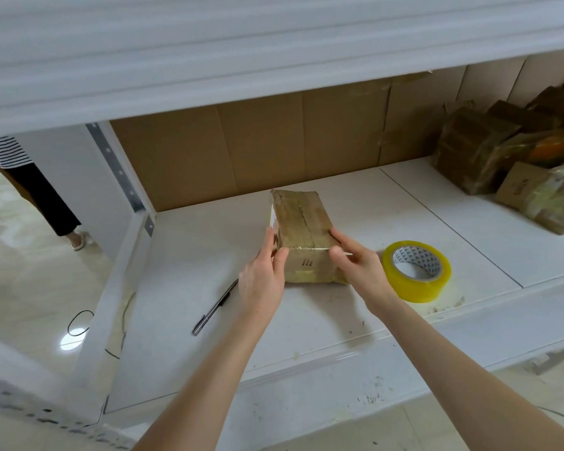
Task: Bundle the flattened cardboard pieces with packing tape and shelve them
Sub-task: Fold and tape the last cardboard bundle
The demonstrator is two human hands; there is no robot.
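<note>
While hands (263, 271) (360, 266) grip near end, cardboard bundle (302, 219) points toward shelf (209, 242) back.

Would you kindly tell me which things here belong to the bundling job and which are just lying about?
Job: brown taped cardboard bundle, gripped by left hand and right hand; yellowish clear packing tape roll; white shelf; pile of taped brown bundles, far right.
Lying about: slim dark pen, left of the bundle; standing person, far left.

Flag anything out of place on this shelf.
The taped bundles at far right lie heaped and tilted, and debris specks litter the shelf front near the tape roll. The held cardboard bundle looks intact.
</note>
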